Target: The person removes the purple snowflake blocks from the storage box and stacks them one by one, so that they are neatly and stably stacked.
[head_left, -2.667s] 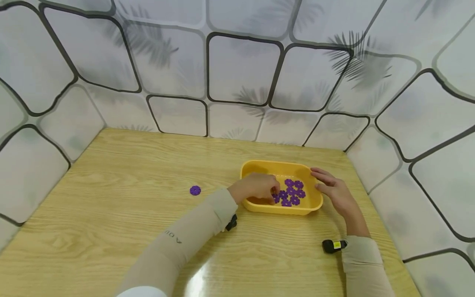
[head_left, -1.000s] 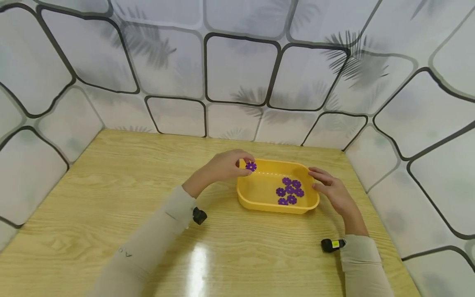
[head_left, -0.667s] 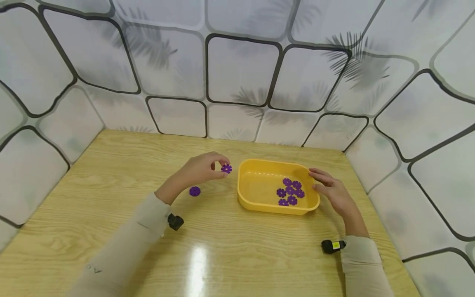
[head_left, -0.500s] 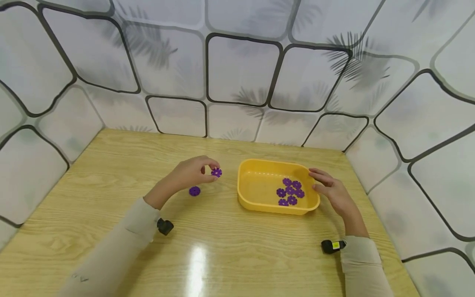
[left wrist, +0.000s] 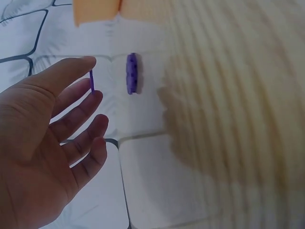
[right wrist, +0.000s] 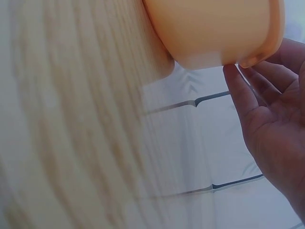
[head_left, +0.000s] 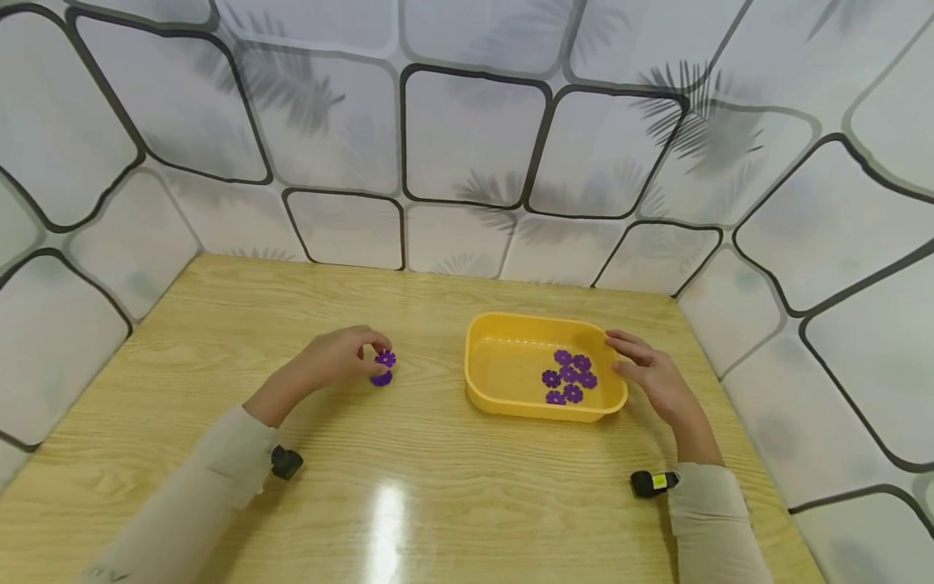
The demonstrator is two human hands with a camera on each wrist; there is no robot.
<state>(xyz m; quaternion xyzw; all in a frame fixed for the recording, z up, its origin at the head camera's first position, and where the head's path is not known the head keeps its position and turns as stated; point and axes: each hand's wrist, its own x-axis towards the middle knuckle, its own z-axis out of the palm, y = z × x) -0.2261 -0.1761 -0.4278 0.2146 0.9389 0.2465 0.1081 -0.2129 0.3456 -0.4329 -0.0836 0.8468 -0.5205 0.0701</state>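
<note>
My left hand [head_left: 332,361] pinches a purple snowflake disc [head_left: 386,358] between thumb and fingertips, and the disc stands on edge in the left wrist view [left wrist: 92,82]. Just beneath it, a small stack of purple discs [head_left: 381,379] sits on the table; the left wrist view shows this stack [left wrist: 132,74] from the side, apart from the held disc. At the right end of a yellow tray [head_left: 543,410], my right hand [head_left: 657,377] touches the rim with extended fingers and thumb. Several purple discs [head_left: 569,374] lie inside the tray, toward its right half.
The wood-grain table [head_left: 452,495] meets patterned walls [head_left: 474,138] at the back and on both sides. A black wrist camera [head_left: 286,462] hangs at the left cuff, another camera [head_left: 652,483] at the right.
My left hand has taken a disc out of the tray and carried it left and down to the stack. The right hand has stayed at the tray's right end.
</note>
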